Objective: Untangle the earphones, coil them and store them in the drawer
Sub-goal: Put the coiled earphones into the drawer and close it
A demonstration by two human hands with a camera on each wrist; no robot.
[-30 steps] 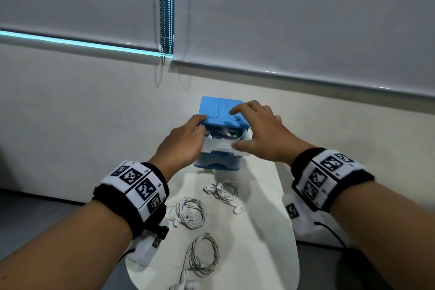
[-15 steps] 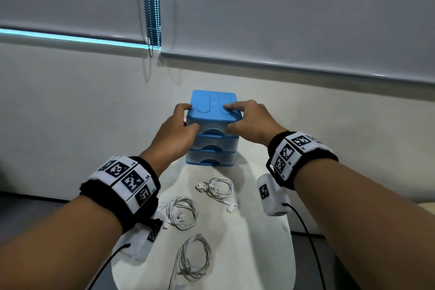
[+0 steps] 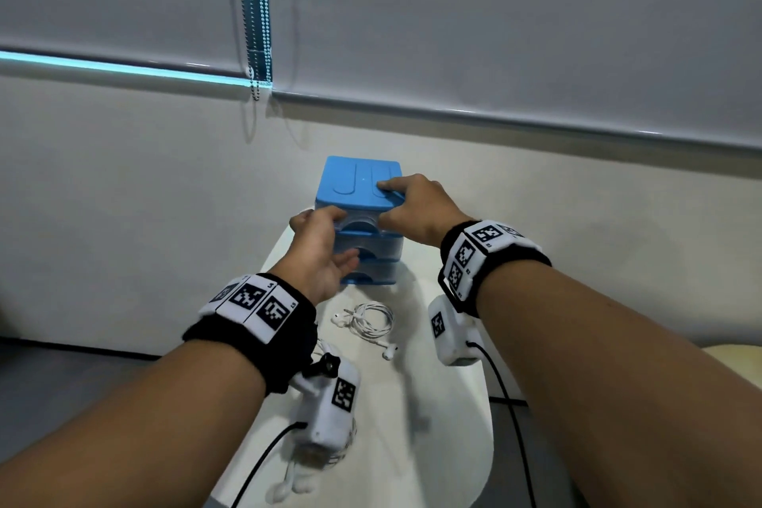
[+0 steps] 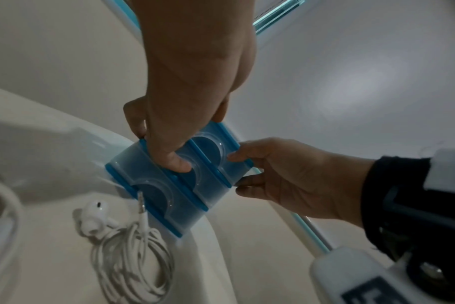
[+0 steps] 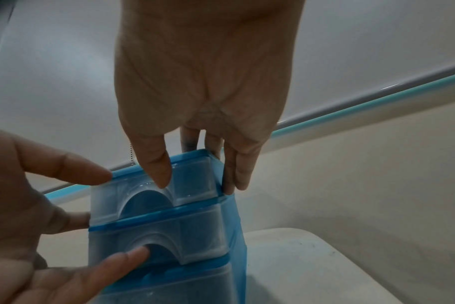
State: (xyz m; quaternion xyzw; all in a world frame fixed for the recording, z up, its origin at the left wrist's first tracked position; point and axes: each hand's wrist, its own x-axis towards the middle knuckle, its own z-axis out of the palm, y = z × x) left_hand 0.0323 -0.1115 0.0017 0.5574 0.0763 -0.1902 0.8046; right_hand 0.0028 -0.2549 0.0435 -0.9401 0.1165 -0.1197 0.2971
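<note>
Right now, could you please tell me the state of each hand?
Left hand: open, fingers touching the blue drawer unit front.
Right hand: holding the drawer unit's top, steadying it.

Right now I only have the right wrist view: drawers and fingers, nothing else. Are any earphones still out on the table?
Observer: Yes. One coiled set of earphones lies on the table, just in front of the drawer unit.
Operator: Anything else out there?
Observer: A second set shows at the table's near edge, half hidden under the left wrist camera.
Operator: Is the first set clear of the drawers?
Observer: Barely. In the left wrist view its plug points at the bottom drawer; I cannot tell whether they touch.
</note>
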